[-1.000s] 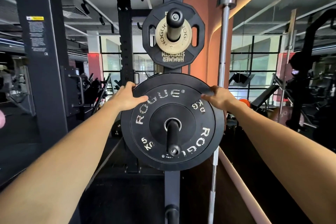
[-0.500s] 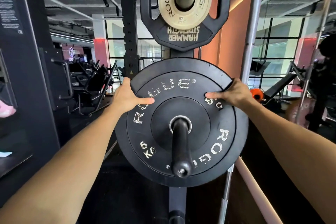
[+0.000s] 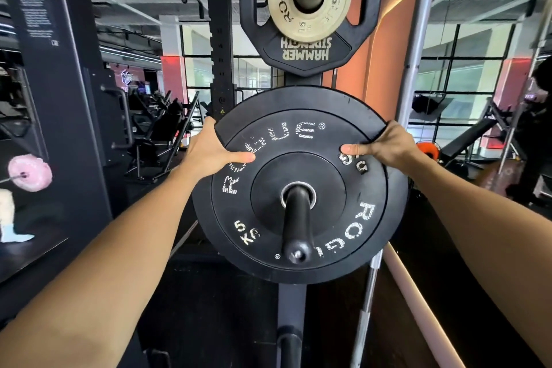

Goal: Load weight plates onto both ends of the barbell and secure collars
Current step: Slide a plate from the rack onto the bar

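At the centre of the frame a black 5 kg bumper plate (image 3: pixel 300 185) hangs on a black storage peg (image 3: pixel 297 222) of the rack upright (image 3: pixel 291 308). The left hand (image 3: pixel 209 149) grips its upper left rim, thumb laid across the face, fingers wrapped behind. The right hand (image 3: pixel 385 145) grips the upper right rim likewise. A second plate seems to sit just behind it, though the edge is hard to separate. At upper centre, a small cream plate (image 3: pixel 307 21) lies against a black twelve-sided plate (image 3: pixel 310 51) on a higher peg. A steel barbell (image 3: pixel 415 54) stands upright at right of centre.
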